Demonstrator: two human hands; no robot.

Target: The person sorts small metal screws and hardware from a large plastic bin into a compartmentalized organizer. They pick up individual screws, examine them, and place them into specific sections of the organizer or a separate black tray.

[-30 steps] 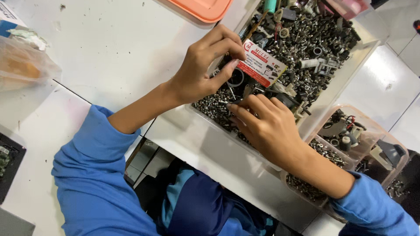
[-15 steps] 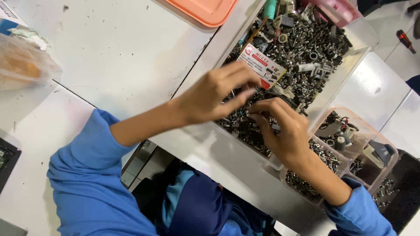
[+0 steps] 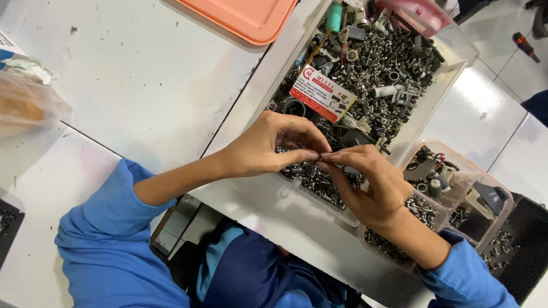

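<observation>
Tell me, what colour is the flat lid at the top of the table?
The lid is salmon orange, seen in the head view.

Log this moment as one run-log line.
left hand: fingertips pinched, meeting right | right hand: fingertips pinched | over: clear bin of screws | item held: too small to tell

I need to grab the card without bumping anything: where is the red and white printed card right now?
In the head view, the red and white card lies upper centre, on the screws in the big clear parts tray, just beyond the left hand and right hand.
</observation>
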